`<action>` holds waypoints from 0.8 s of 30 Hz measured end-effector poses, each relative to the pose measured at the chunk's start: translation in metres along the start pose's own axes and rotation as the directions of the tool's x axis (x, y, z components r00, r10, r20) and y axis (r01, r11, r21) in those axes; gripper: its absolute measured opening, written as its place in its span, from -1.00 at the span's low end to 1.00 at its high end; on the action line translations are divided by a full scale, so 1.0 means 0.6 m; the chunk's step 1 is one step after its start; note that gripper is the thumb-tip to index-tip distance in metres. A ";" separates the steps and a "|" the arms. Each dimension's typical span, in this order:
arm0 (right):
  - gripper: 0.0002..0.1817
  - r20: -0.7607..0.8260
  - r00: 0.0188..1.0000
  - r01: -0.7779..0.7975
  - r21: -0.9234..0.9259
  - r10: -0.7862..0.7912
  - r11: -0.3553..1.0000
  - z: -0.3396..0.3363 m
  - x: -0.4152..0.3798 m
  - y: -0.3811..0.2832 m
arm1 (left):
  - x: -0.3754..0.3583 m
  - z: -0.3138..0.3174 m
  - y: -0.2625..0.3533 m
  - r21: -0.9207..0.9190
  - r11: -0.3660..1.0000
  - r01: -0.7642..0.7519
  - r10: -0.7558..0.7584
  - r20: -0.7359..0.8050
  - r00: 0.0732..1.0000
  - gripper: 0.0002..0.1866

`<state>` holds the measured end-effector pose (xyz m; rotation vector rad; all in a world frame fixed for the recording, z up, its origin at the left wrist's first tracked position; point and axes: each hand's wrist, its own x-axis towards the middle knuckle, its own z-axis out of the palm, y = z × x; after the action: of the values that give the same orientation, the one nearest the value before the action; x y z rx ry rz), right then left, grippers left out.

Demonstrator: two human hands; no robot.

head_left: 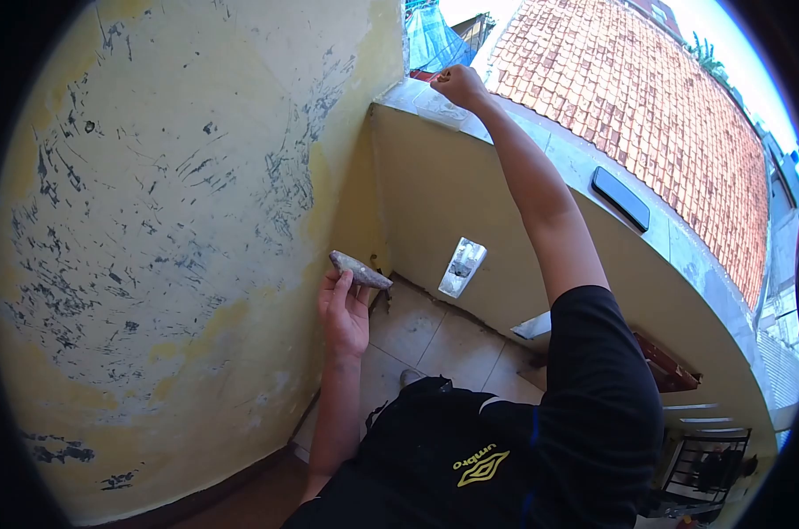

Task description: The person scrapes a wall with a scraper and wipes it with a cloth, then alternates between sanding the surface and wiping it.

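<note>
My left hand [345,310] is closed on a pale, whitish-grey oblong piece [360,270] with a darker underside, held between thumb and fingers near the wall corner. Raised over the far end of the parapet ledge, my right hand [460,86] has its fingers curled together; a small brownish bit shows at the fingertips, too small to name. Just below that hand, a clear plastic container [440,111] lies on the ledge. The scuffed yellow wall [196,176] with dark scrape marks stands to the left of my left hand.
A dark phone [620,199] lies on the tiled ledge [681,251], right of my right arm. Below the ledge, the low wall [434,176] has a lit rectangular opening [462,267]. Floor tiles [408,331] lie beneath. Beyond the ledge is a tiled roof [628,106].
</note>
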<state>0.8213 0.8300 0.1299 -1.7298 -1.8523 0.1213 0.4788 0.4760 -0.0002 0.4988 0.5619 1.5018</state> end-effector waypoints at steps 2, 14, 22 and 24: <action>-0.56 -0.043 0.998 0.056 0.069 -0.053 0.996 -0.004 -0.006 -0.004 | 0.000 0.000 -0.001 -0.002 1.000 -0.008 0.008 -0.004 1.000 -0.79; -0.57 -0.088 0.996 0.026 0.078 -0.019 0.997 -0.001 -0.002 -0.014 | -0.030 -0.033 0.003 -0.031 1.000 0.002 -0.004 -0.066 0.998 -0.80; -0.66 -0.226 0.972 0.138 0.316 -0.067 0.939 0.002 -0.014 -0.022 | -0.100 -0.084 0.051 -0.062 0.997 -0.054 0.045 -0.142 0.989 -0.87; -0.69 -0.212 0.977 0.121 0.542 -0.004 0.832 0.001 -0.028 -0.037 | -0.127 -0.107 0.070 -0.037 0.996 -0.086 0.078 -0.173 0.982 -0.89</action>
<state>0.8012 0.8115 0.1334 -1.2238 -1.5222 0.4002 0.4069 0.3980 -0.0207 0.3634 0.6470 1.6429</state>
